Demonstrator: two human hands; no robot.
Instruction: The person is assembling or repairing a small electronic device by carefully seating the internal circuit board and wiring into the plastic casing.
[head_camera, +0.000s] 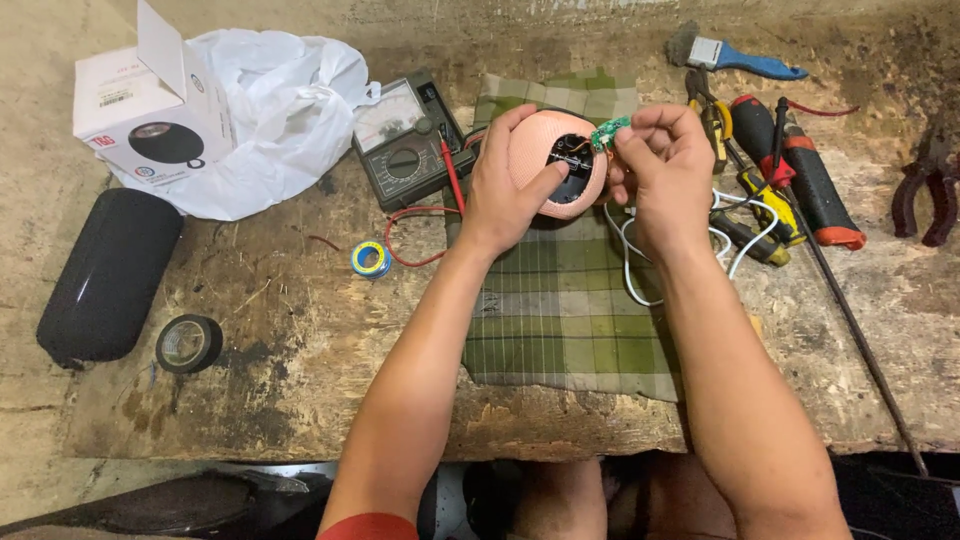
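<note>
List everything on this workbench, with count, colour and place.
Round speaker shell: 1, pink, held over the cloth.
Circuit board: 1, green, at the shell's opening.
Checked cloth: 1, green, centre.
Multimeter: 1, dark, left of the cloth.
Solder spool: 1, blue and yellow, centre-left.
Tape roll: 1, black, lower left.
Cylindrical speaker: 1, black, far left.
Box: 1, white, upper left.
Plastic bag: 1, white, beside the box.
Brush: 1, blue handle, top right.
Pliers: 1, dark, far right.
Left hand: holds the shell.
Right hand: pinches the board.
</note>
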